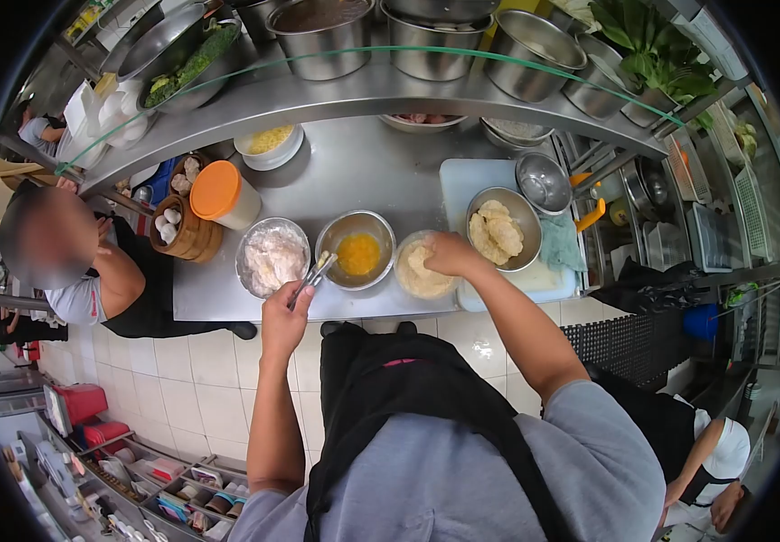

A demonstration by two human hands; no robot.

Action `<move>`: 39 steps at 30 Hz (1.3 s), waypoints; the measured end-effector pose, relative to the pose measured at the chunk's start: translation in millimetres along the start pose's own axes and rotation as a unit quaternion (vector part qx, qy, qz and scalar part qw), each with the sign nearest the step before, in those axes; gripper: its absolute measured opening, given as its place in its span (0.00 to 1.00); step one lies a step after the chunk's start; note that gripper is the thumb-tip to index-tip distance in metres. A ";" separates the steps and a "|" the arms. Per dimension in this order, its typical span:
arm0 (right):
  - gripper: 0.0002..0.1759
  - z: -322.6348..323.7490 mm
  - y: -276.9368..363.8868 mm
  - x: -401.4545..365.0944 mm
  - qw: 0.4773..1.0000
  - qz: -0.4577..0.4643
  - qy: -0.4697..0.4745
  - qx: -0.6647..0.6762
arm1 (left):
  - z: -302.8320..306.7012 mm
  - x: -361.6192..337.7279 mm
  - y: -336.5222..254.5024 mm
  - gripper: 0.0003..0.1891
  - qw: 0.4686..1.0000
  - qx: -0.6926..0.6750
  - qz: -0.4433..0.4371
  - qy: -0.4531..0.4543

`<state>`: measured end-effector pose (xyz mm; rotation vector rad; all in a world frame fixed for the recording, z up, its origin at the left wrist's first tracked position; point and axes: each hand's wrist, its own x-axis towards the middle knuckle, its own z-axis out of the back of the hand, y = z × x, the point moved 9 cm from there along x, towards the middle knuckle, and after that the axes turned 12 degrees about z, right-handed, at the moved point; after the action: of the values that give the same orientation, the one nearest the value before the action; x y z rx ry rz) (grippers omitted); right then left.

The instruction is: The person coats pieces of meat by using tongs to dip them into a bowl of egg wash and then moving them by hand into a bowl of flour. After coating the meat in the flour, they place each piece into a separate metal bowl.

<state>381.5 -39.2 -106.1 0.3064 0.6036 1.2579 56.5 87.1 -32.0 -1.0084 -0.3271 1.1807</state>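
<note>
My left hand point(290, 307) is closed round metal tongs point(311, 277), whose tips are between the bowl of white flour point(272, 258) and the steel bowl of beaten egg point(357, 254). A small pale piece appears at the tips. My right hand point(449, 255) reaches into the bowl of breadcrumbs point(424, 276), its fingertips down by the crumbs; whether they hold anything is hidden. To the right, a steel bowl point(504, 229) holds several coated pieces point(496, 232).
A white cutting board point(462, 181) lies under the right bowl, beside a green cloth point(562, 242) and an empty steel bowl point(544, 182). An orange-lidded tub point(216, 191) and bamboo steamers point(184, 237) stand left. One person point(92, 262) is at left, another point(706, 461) at lower right.
</note>
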 end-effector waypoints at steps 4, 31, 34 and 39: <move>0.20 -15.2 -15.2 12.0 0.997 -0.007 0.071 0.010 | 4.0 -0.9 -2.0 0.17 1.000 0.022 -0.006 -0.011; 0.18 0.5 13.5 -0.1 1.000 0.008 0.013 -0.007 | -6.8 -6.5 -8.4 0.16 1.000 0.015 -0.015 -0.001; 0.18 4.8 3.4 8.3 0.998 0.010 0.053 -0.028 | -7.5 -6.8 -2.5 0.16 1.000 -0.016 -0.003 0.007; 0.15 -55.3 -13.4 23.2 0.997 0.040 0.045 -0.037 | -5.3 -9.6 -13.6 0.16 1.000 0.011 -0.019 -0.011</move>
<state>364.3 -27.1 -163.8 0.2144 0.6241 1.3743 64.7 75.7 -21.5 -0.9663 -0.3478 1.1586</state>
